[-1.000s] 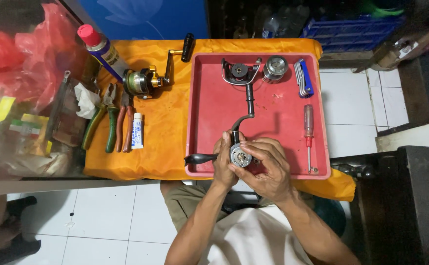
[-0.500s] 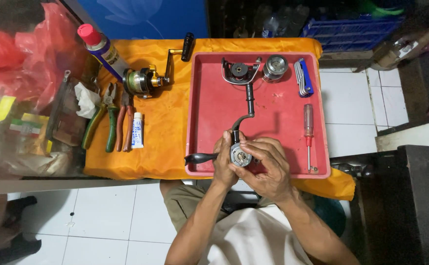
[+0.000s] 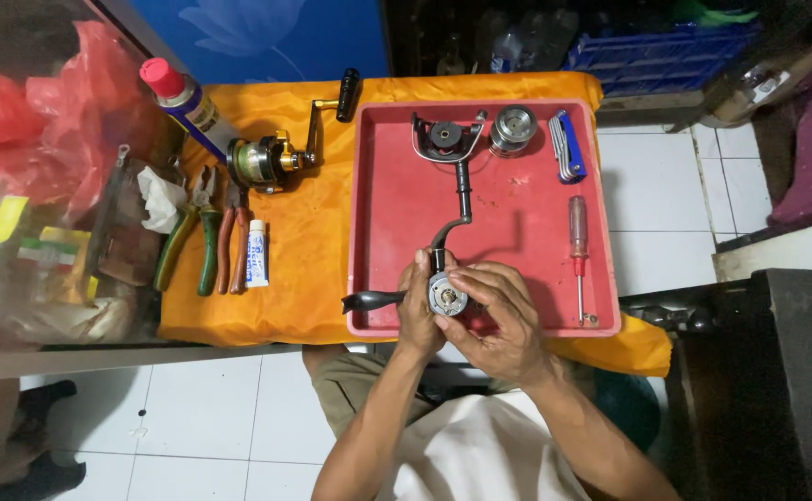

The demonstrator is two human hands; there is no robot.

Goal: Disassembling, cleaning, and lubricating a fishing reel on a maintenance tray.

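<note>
My left hand (image 3: 417, 311) and my right hand (image 3: 499, 320) together grip the round silver body of a dark fishing reel (image 3: 446, 294) at the near edge of a red tray (image 3: 383, 209). Its black handle (image 3: 371, 301) sticks out to the left over the tray rim. The reel's stem (image 3: 463, 199) runs up to a rotor and bail (image 3: 447, 137) lying at the tray's far end. A silver spool (image 3: 514, 128), a blue hex key set (image 3: 568, 146) and a red-handled screwdriver (image 3: 578, 255) lie in the tray too.
The tray sits on an orange cloth (image 3: 309, 250). Left of it lie a gold reel (image 3: 262, 160), a spray can (image 3: 183, 97), pliers (image 3: 188, 243), a small white tube (image 3: 257, 252) and a crumpled tissue (image 3: 160, 199). Red plastic bags (image 3: 44, 121) pile at far left; white tiled floor below.
</note>
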